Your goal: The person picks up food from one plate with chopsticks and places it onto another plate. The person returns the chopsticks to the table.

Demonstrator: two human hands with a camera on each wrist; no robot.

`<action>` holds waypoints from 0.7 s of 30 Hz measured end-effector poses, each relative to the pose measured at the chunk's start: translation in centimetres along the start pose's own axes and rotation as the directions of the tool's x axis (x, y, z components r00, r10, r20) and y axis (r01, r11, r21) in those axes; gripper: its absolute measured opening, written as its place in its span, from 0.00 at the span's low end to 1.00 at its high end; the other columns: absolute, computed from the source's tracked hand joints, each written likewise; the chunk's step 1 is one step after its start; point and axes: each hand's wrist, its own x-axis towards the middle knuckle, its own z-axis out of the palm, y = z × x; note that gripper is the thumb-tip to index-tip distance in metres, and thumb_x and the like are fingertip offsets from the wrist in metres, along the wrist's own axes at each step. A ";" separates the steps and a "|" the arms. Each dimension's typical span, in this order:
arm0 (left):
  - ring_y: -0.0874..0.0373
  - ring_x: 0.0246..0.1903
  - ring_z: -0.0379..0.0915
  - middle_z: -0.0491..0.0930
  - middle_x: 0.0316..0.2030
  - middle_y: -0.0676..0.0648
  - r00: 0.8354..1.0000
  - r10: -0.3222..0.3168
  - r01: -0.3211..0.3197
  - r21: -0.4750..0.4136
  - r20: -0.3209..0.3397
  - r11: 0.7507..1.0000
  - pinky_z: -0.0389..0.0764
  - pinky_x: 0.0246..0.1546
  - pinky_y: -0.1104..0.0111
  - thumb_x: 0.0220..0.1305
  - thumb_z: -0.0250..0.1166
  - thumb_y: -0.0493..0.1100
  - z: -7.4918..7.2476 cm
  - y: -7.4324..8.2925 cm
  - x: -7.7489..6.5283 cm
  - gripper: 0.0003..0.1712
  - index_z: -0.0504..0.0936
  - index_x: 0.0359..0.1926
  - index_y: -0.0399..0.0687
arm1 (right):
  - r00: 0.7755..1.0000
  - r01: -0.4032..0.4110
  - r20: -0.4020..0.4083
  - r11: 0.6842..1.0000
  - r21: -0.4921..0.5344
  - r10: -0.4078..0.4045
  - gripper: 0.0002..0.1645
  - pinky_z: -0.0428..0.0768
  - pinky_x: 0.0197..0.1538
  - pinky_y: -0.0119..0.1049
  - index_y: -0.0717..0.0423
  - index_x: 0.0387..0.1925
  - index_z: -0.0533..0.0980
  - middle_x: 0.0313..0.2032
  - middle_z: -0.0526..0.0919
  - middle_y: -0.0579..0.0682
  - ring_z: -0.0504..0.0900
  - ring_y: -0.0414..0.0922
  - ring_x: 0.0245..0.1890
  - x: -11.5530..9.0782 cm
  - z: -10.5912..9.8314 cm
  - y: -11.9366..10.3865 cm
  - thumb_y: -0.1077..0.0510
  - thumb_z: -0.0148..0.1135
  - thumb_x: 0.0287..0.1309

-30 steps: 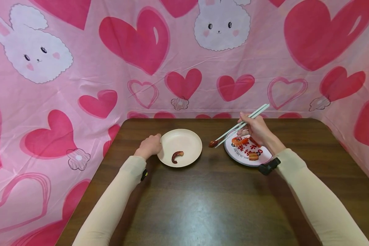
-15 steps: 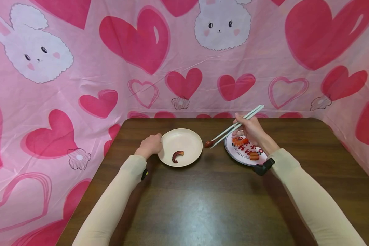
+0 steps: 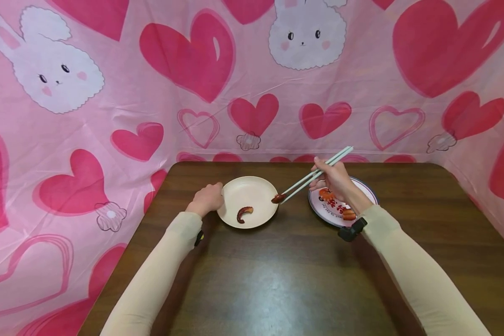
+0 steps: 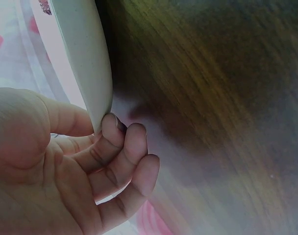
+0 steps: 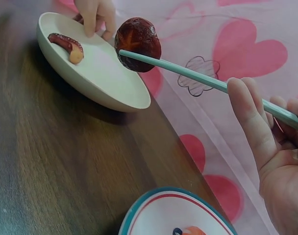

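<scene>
My left hand (image 3: 207,198) pinches the left rim of a cream plate (image 3: 252,189); thumb and fingers meet around its edge in the left wrist view. A curled dark-red octopus tentacle (image 3: 241,214) lies on this plate. My right hand (image 3: 336,179) holds a pair of pale green chopsticks (image 5: 193,75), pointing down to the left. Between their tips is a glossy brown shiitake mushroom (image 5: 139,41) with a star-shaped cut on its cap. In the head view the mushroom overlaps the cream plate's right rim.
A white plate (image 3: 367,189) with a blue rim and red lettering stands under my right hand. On it are an orange shrimp-like piece (image 3: 326,194) and a brownish-orange piece (image 3: 348,214). A pink heart-patterned cloth (image 3: 210,70) hangs behind the wooden table (image 3: 243,270).
My right hand has moved left, carrying the mushroom in the chopsticks from beside the white plate to the cream plate's right rim. The left hand keeps its place on the rim.
</scene>
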 end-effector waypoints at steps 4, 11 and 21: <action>0.42 0.41 0.76 0.81 0.48 0.36 1.000 -0.003 0.003 0.000 0.000 1.000 0.80 0.48 0.46 0.73 0.58 0.39 0.0 0.0 0.0 0.19 0.75 0.61 0.35 | 1.000 -0.002 -0.001 1.000 -0.003 0.002 0.20 0.86 0.28 0.45 0.63 0.33 0.79 0.21 0.84 0.56 0.87 0.48 0.19 0.2 0.4 0.3 0.54 0.54 0.81; 0.42 0.40 0.76 0.81 0.47 0.35 1.000 0.001 -0.001 0.008 -0.004 1.000 0.80 0.48 0.46 0.74 0.58 0.40 0.1 -0.1 0.2 0.19 0.74 0.61 0.35 | 1.000 -0.011 -0.007 1.000 0.005 0.011 0.19 0.86 0.28 0.44 0.64 0.34 0.78 0.22 0.84 0.56 0.87 0.47 0.19 0.6 1.1 0.7 0.54 0.55 0.80; 0.43 0.40 0.76 0.81 0.47 0.36 1.000 0.004 -0.004 -0.007 0.003 1.000 0.80 0.48 0.47 0.73 0.59 0.40 0.0 -0.1 0.1 0.20 0.74 0.61 0.35 | 1.000 0.006 0.005 1.000 0.028 -0.006 0.20 0.86 0.26 0.44 0.63 0.31 0.78 0.21 0.83 0.56 0.87 0.47 0.17 0.9 2.1 1.4 0.55 0.53 0.81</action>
